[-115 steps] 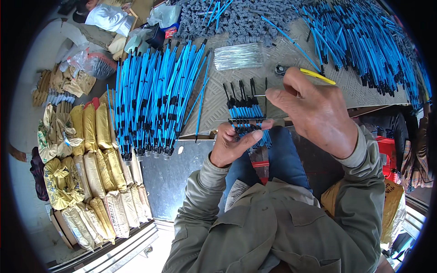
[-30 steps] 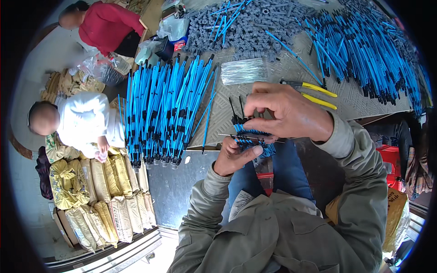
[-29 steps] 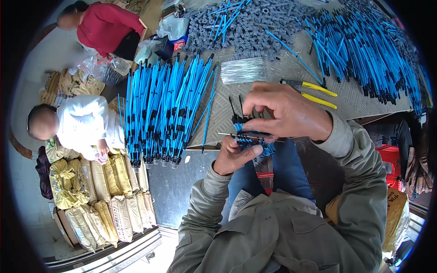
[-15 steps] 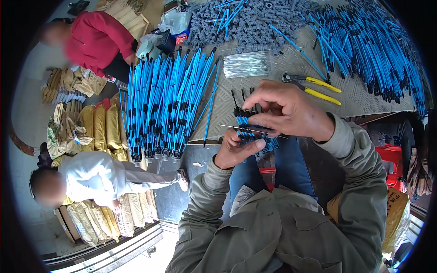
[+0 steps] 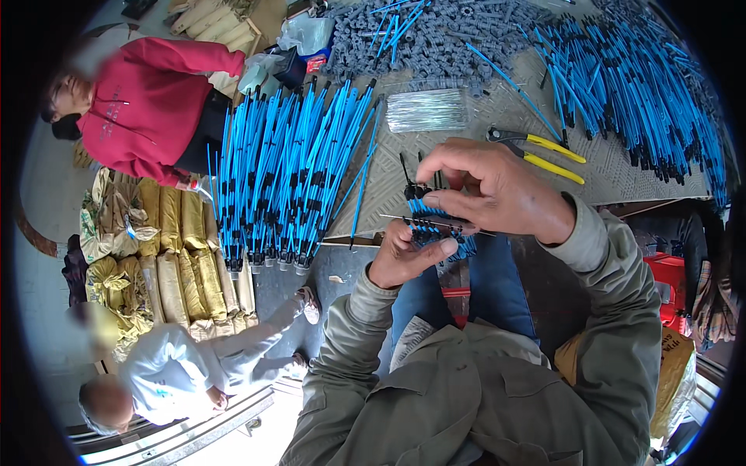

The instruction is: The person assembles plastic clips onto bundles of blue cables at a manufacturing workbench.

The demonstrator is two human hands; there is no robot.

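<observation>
My left hand point(image 5: 406, 258) is closed round a bundle of thin blue tubes with black fittings point(image 5: 439, 233), held above my lap just off the table's front edge. A thin metal wire point(image 5: 395, 217) lies across the bundle, with its ends sticking out at both sides. My right hand point(image 5: 509, 189) is bent over the upper end of the bundle, its thumb and index finger pressed at the black fittings point(image 5: 416, 190). Its other fingers are curled and partly hidden. What exactly its fingertips grip is too small to make out.
Beyond my hands, a stack of metal wires point(image 5: 427, 111) and yellow-handled pliers point(image 5: 536, 151) lie on the table point(image 5: 486, 116). Blue tubes stand bunched at left point(image 5: 291, 175) and lie piled at right point(image 5: 633, 101). Grey fittings point(image 5: 435, 43) are heaped behind. Two people point(image 5: 148, 109) are at left.
My hands keep nearly the same hold on the bundle. At left, the person in red has turned and straightened up, and the person in light grey has moved toward the lower edge.
</observation>
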